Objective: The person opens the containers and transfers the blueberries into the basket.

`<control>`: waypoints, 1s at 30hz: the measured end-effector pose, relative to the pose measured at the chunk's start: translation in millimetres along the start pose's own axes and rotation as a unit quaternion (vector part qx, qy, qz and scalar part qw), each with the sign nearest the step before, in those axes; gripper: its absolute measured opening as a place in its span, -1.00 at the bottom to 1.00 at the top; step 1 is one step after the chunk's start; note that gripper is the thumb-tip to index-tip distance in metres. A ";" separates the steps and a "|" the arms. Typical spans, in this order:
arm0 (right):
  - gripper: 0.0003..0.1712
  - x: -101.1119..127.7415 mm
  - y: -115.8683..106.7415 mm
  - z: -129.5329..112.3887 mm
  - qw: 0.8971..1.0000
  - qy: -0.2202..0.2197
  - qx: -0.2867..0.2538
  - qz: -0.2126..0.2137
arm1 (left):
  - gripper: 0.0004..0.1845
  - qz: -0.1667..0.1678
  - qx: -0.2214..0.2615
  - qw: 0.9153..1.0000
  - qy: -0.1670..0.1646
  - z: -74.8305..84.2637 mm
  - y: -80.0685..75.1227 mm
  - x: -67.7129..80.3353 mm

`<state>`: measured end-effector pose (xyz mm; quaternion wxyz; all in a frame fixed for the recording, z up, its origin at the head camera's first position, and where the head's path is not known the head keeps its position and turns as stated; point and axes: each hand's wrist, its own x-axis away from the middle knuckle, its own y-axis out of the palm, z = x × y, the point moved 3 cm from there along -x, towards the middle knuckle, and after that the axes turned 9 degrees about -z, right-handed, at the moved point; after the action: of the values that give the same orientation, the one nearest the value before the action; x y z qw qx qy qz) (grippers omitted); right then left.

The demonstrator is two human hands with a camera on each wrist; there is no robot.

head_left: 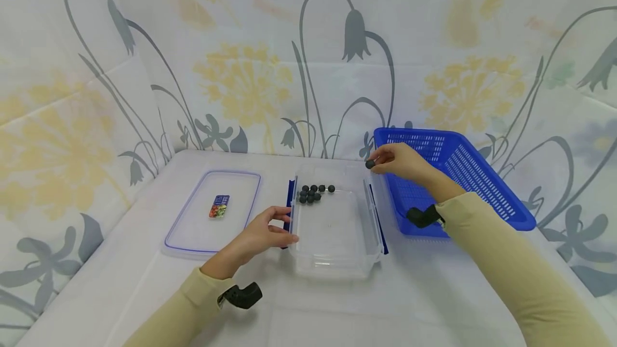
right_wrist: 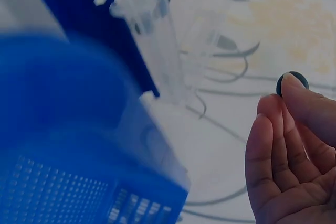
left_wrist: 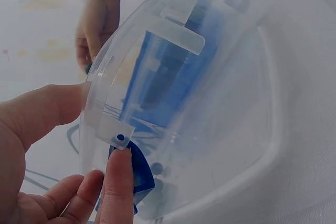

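Note:
A clear plastic container (head_left: 332, 229) with blue side latches stands on the white table. Several small black balls (head_left: 310, 196) lie together in its far left part. My left hand (head_left: 262, 232) grips the container's left wall near a blue latch (left_wrist: 139, 174), thumb on one side and fingers on the other. Between thumb and fingertips, my right hand (head_left: 397, 162) pinches one black ball (right_wrist: 292, 81), held above the container's far right corner beside the basket's edge.
A blue perforated basket (head_left: 487, 175) stands right of the container, close to it. On the left lies a clear lid (head_left: 193, 234) with a blue rim and a colourful label (head_left: 219, 206). Floral cloth (head_left: 328, 95) hangs behind the table.

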<state>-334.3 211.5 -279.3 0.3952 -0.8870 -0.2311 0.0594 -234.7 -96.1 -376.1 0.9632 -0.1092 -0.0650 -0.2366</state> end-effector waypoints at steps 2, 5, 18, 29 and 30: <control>-0.66 4.9 -6.4 7.7 1.000 0.004 -0.001 0.006 | -0.30 0.001 0.000 1.000 0.000 -0.4 0.5 0.6; -0.65 11.3 -15.3 19.6 1.000 0.009 0.000 0.011 | -0.30 0.005 -0.004 1.000 -0.001 -0.5 0.2 1.9; -0.59 24.5 -48.4 77.0 0.997 0.068 -0.017 0.031 | -0.29 -0.001 0.001 1.000 -0.009 -0.6 -2.0 2.8; -0.55 30.4 -59.9 101.6 0.995 0.092 -0.028 0.039 | -0.29 -0.006 0.001 1.000 -0.004 -0.6 -1.9 0.9; -0.54 30.8 -61.0 103.2 0.994 0.093 -0.027 0.039 | -0.29 -0.006 0.001 1.000 -0.004 -0.4 -1.7 0.7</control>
<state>-358.9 330.5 -302.7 0.3885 -0.9074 -0.1597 -0.0144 -234.9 -98.0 -376.0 0.9617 -0.1091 -0.0701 -0.2414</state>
